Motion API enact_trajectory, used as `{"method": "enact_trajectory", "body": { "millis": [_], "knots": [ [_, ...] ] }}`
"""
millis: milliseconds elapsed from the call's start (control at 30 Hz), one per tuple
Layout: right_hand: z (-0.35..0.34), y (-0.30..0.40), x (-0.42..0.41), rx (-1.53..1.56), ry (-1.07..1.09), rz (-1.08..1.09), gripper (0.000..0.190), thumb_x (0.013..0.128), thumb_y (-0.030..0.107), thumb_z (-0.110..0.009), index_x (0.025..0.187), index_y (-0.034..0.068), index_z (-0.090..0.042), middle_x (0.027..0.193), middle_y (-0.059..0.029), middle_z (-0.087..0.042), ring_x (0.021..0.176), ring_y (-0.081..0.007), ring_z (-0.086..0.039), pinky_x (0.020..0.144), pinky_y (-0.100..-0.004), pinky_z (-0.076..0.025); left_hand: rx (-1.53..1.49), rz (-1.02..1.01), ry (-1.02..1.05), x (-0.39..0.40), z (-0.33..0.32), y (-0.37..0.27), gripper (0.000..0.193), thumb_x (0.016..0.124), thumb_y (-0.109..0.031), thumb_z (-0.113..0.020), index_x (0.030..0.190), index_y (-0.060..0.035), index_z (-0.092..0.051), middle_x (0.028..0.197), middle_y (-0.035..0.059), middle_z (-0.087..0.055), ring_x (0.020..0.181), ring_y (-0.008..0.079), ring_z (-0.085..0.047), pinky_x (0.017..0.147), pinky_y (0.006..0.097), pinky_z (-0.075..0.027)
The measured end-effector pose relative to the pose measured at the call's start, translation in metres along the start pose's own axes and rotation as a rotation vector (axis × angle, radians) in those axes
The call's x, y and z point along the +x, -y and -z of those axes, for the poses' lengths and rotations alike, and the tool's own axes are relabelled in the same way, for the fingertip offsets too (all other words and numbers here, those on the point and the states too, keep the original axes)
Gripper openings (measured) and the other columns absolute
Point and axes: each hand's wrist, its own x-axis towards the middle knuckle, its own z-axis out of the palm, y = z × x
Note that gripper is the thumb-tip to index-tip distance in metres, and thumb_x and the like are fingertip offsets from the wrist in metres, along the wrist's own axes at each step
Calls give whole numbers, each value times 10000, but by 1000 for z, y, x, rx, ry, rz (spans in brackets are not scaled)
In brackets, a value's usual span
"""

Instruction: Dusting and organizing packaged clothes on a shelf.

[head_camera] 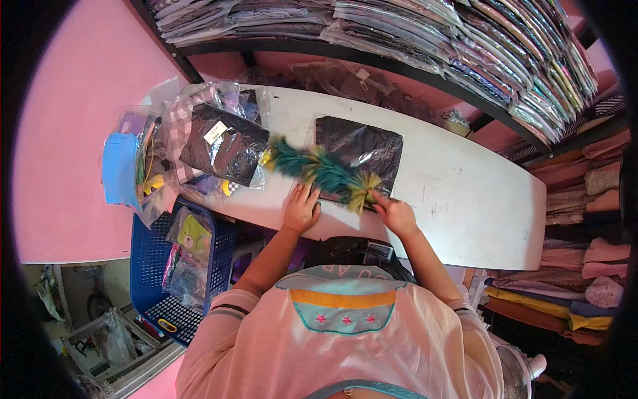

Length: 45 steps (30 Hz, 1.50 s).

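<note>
A fluffy green and yellow duster (329,169) lies slantwise across a black folded garment in a clear plastic bag (361,142) on the white table (463,199). My right hand (398,215) grips the duster at its yellow right-hand end; the handle is mostly hidden by the hand and fluff. Flat beside the bag's near left corner rests my left hand (300,209), holding nothing, its fingertips close under the duster. The duster is slightly blurred. Its far left end reaches another bagged black garment with a white tag (227,144).
Bagged clothes and a blue packet (122,169) pile up on the table's left end. Below them stands a blue plastic basket (172,294) holding packets. A shelf (309,47) of stacked bagged garments spans the back. Folded fabrics (605,199) fill the right side.
</note>
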Motion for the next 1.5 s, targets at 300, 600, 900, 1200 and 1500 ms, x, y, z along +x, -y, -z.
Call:
{"method": "enact_trajectory", "body": {
  "millis": [300, 600, 900, 1200, 1500],
  "knots": [
    [-8, -1, 4, 64, -117, -139, 399, 830, 255, -571, 1220, 202, -505, 653, -189, -599, 584, -368, -595, 527, -474, -480, -18, -55, -66, 5, 3, -5, 560, 730, -98, -563, 1279, -82, -452, 1371, 182, -347, 1266, 390, -321, 1053, 445, -271],
    [-13, -30, -40, 121, -171, -385, 428, 839, 226, -558, 1256, 162, -488, 741, -215, -609, 635, -378, -599, 555, -481, -467, -5, -61, -76, 7, 5, -8, 530, 731, -100, -553, 1254, -77, -474, 1350, 177, -376, 1247, 385, -349, 1031, 454, -303],
    [-17, -76, -90, -3, -205, -691, 480, 869, 296, -487, 1335, 254, -381, 680, -198, -598, 607, -384, -590, 533, -493, -460, 13, -51, -15, 6, 3, -5, 555, 730, -125, -576, 1266, -50, -453, 1378, 196, -327, 1276, 377, -310, 1048, 445, -271],
    [13, -138, -155, -139, -403, -920, 557, 808, 225, -577, 1334, 223, -395, 949, -173, -589, 832, -358, -571, 681, -469, -468, 79, -118, 141, 30, 16, -45, 653, 700, -194, -633, 1313, -143, -414, 1398, 126, -304, 1321, 323, -221, 1063, 547, -139],
    [38, -112, -130, -179, -627, -670, 533, 754, 131, -614, 1269, 160, -479, 1195, -120, -492, 1119, -325, -432, 905, -478, -361, 47, -214, 269, 39, 4, -5, 459, 695, -11, -546, 1125, -165, -594, 1347, 94, -390, 1304, 311, -266, 1052, 547, -163]
  ]
}}
